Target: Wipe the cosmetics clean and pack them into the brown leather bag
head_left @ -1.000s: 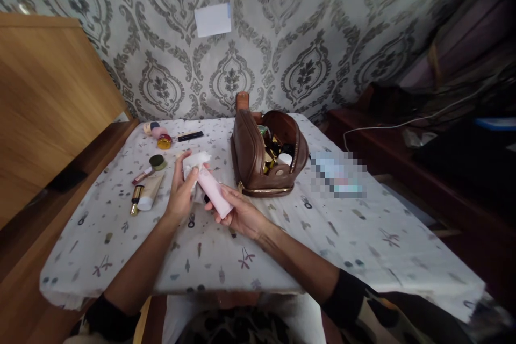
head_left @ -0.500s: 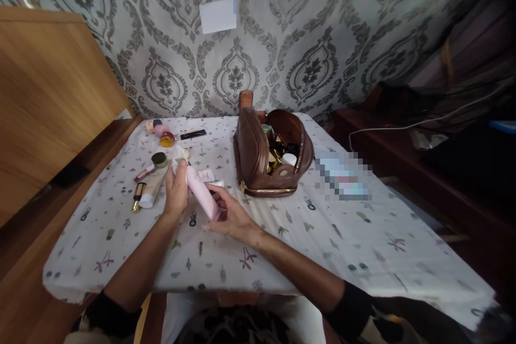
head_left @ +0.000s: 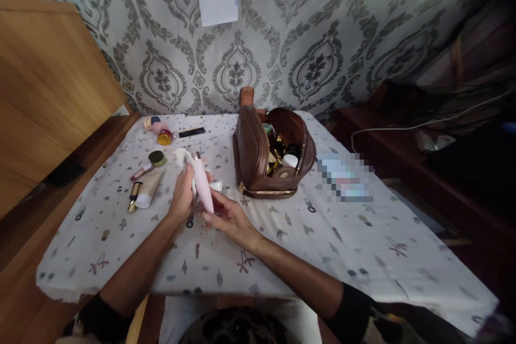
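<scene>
A pale pink tube (head_left: 203, 188) with a silvery cap end is held up over the table, tilted. My right hand (head_left: 231, 217) grips its lower end between thumb and fingers. Against its left side, my left hand (head_left: 183, 193) is closed around a white wipe (head_left: 183, 157), which bunches out above the fingers and lies against the tube. Left of my left hand lie a beige tube (head_left: 150, 188), a gold and black lipstick (head_left: 135, 197), a lip gloss (head_left: 141, 172) and a round dark green jar (head_left: 157, 158). Part of a white item (head_left: 216, 186) shows behind my right fingers.
An unzipped brown cosmetic bag (head_left: 252, 153) full of small items stands right of centre. A pixelated flat object (head_left: 342, 174) lies to its right. Farther back left are an amber jar (head_left: 164, 137), a black-handled brush (head_left: 191, 132) and a pink bottle (head_left: 157, 126). A wooden cabinet (head_left: 60, 59) borders the left.
The pink tube has turned more upright, and its silvery end now shows. My left hand with the wipe has shifted slightly right along its side.
</scene>
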The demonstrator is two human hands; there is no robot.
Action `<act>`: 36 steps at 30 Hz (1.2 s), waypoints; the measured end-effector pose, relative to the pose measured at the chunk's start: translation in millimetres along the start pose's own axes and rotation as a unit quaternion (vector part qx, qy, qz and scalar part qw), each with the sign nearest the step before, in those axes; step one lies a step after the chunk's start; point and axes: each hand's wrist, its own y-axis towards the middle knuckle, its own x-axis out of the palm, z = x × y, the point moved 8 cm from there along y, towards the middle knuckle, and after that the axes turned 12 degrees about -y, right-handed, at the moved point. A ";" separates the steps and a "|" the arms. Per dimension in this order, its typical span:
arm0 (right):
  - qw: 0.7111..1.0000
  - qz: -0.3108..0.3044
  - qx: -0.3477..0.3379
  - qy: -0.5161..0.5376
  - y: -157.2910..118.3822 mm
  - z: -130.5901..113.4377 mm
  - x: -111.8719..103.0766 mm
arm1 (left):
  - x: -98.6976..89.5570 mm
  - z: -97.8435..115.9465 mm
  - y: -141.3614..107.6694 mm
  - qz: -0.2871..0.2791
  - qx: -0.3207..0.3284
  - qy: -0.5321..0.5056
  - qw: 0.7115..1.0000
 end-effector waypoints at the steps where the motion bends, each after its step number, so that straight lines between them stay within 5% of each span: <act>1: 1.000 0.009 -0.009 0.004 1.0 -2.7 -2.1 | 7.2 -1.7 -2.9 -0.032 -0.007 0.000 0.999; 7: 0.997 0.052 -0.053 -0.001 3.0 -17.7 -14.8 | 32.5 -10.6 -18.0 -0.165 -0.070 -0.015 0.984; 13: 0.996 0.081 -0.036 -0.030 -0.5 -11.0 -21.7 | 36.1 -10.8 -21.6 -0.199 -0.086 -0.018 0.976; 19: 0.995 0.056 -0.012 -0.087 -4.4 -5.5 -15.5 | 20.5 3.5 -11.9 -0.123 -0.030 -0.065 0.990; 23: 0.998 -0.030 0.017 -0.059 -4.8 -5.4 -0.1 | 4.8 10.3 -2.2 -0.044 -0.021 -0.139 0.989; 28: 0.989 -0.127 0.058 0.045 -6.0 -5.8 15.5 | 3.4 8.3 4.8 -0.026 -0.035 -0.253 0.967; 36: 0.993 -0.042 0.098 0.055 -1.4 9.5 1.9 | -6.2 6.3 11.6 0.051 -0.041 -0.325 0.943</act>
